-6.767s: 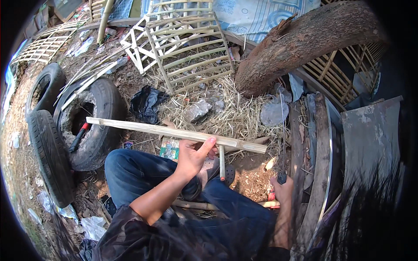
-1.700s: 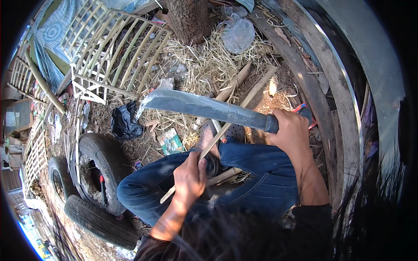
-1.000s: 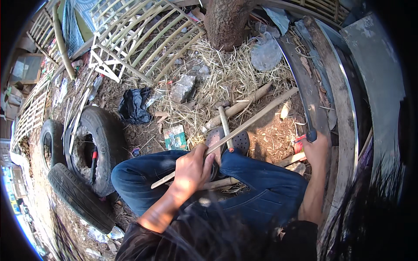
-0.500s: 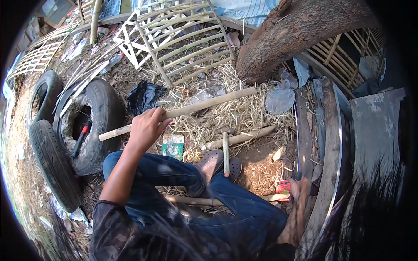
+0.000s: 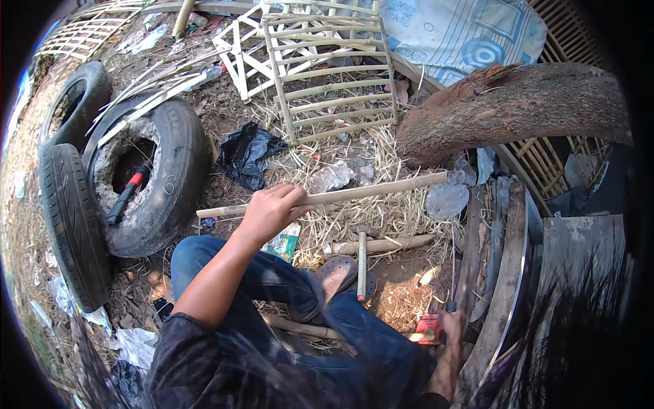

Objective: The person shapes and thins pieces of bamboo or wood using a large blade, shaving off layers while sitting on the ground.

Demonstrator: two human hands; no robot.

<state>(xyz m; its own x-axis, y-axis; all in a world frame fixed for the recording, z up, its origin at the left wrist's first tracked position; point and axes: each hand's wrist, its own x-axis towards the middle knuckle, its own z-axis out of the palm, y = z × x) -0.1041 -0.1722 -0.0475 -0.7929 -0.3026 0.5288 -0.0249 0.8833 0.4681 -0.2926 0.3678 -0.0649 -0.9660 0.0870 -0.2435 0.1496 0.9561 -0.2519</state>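
Note:
My left hand [image 5: 272, 213] is closed around a long, pale bamboo pole [image 5: 381, 188], held nearly level above my knee and the straw. Down at the lower right, my right hand [image 5: 452, 327] has its fingers wrapped round the dark handle of a long thin-bladed tool [image 5: 454, 266]; its blade points away from me, seen edge-on. A red packet [image 5: 428, 328] is beside that hand. Between the two hands a hammer [image 5: 362, 266] rests with its head against a thicker bamboo piece [image 5: 405, 243] on the ground. Another bamboo pole [image 5: 300, 327] passes beneath my legs.
Old tyres [image 5: 184, 170] stand at the left, one holding a red-and-black tool [image 5: 129, 194]. A slatted bamboo frame [image 5: 334, 92] and a black plastic bag [image 5: 248, 153] are ahead. A thick tree trunk [image 5: 518, 105] leans at far right; weathered planks [image 5: 501, 273] border my right side.
The whole view has shifted, so most things sit further right. The bamboo pole in my left hand lies more level. My right hand has closed more fully round the dark handle.

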